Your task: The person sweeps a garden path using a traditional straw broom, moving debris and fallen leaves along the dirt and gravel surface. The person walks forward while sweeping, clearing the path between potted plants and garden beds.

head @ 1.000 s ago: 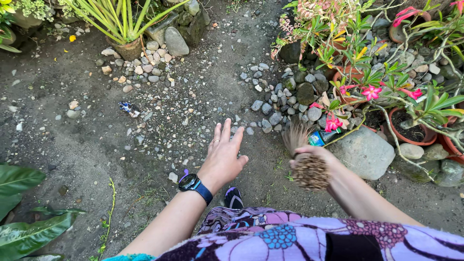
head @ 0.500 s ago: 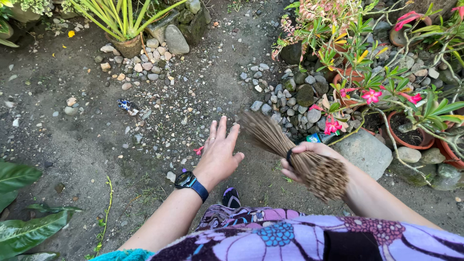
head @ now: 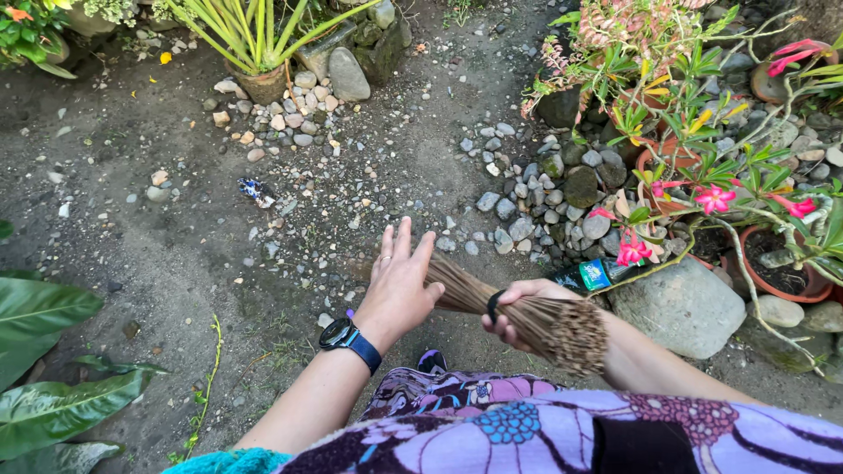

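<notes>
Right hand (head: 518,303): fist closed round the bound neck of a stick broom (head: 509,307), giving a firm grip for sweeping.
Broom: held low and nearly level, bristles pointing left, passing under the other hand.
Left hand (head: 399,285): flat, fingers spread wide, holding nothing, hovering over the bristles.
Ground (head: 176,246): bare dirt with pebbles; a small wrapper (head: 257,190) lies farther off.
Beyond: potted plants (head: 702,175) among stones.

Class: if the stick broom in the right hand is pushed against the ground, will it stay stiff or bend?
The broom is thin sticks, so its tips probably flex and splay. Near the right hand they are bunched, likely stiffer. One hand lifts it, so probably light.
</notes>
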